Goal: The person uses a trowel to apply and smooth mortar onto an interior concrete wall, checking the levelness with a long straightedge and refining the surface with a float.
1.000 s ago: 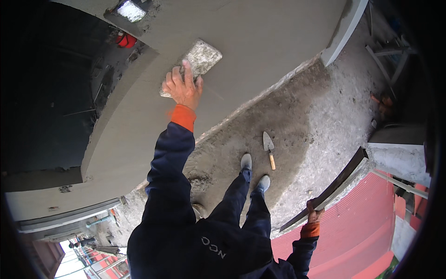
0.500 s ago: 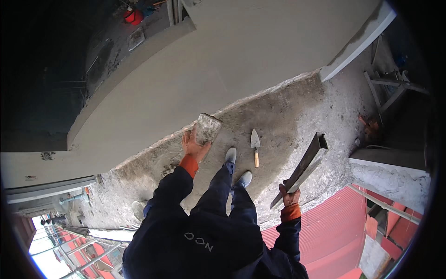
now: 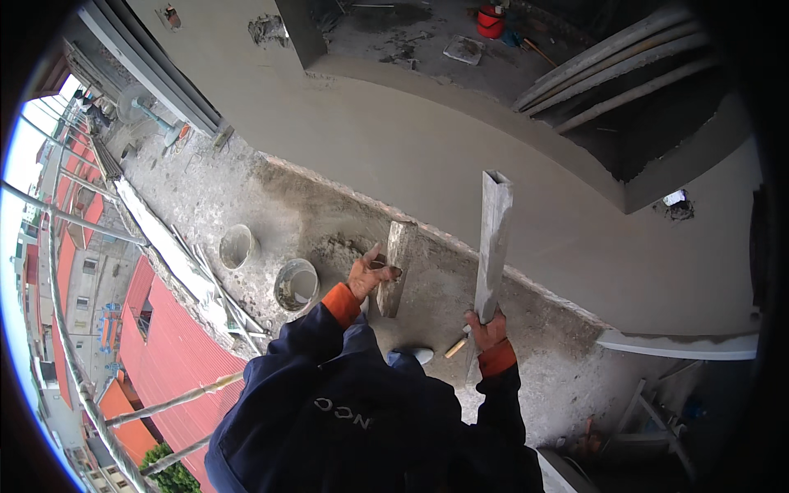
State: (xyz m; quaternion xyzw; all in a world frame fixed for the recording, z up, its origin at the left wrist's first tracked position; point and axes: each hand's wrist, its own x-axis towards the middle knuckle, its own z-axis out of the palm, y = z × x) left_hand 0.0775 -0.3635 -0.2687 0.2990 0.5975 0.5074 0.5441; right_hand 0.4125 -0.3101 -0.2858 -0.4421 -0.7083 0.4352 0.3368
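My left hand (image 3: 368, 275), below the middle of the view, grips a long mortar-crusted float (image 3: 399, 246) by its handle over the dirty floor. My right hand (image 3: 486, 327) is closed round the lower part of a long, hollow rectangular metal bar (image 3: 496, 230), which points up across the grey plastered wall (image 3: 592, 263). The light wooden handle (image 3: 455, 347) of a trowel shows on the floor just left of the bar, its blade mostly hidden. Two grey-stained buckets (image 3: 294, 283) (image 3: 238, 245) stand left of the float, the nearer with grey material inside.
At left, scaffold poles (image 3: 131, 240) run along the floor's edge above red roofs (image 3: 164, 345), with loose bars beside them. A red bucket (image 3: 491, 22) and several poles (image 3: 612, 57) are through the wall opening. A metal frame (image 3: 657, 419) stands at lower right. A person (image 3: 94, 111) is far off.
The view has swung round, bringing buckets and scaffold into sight. My left hand with the float has come off the wall and down. My right hand has raised the bar more upright.
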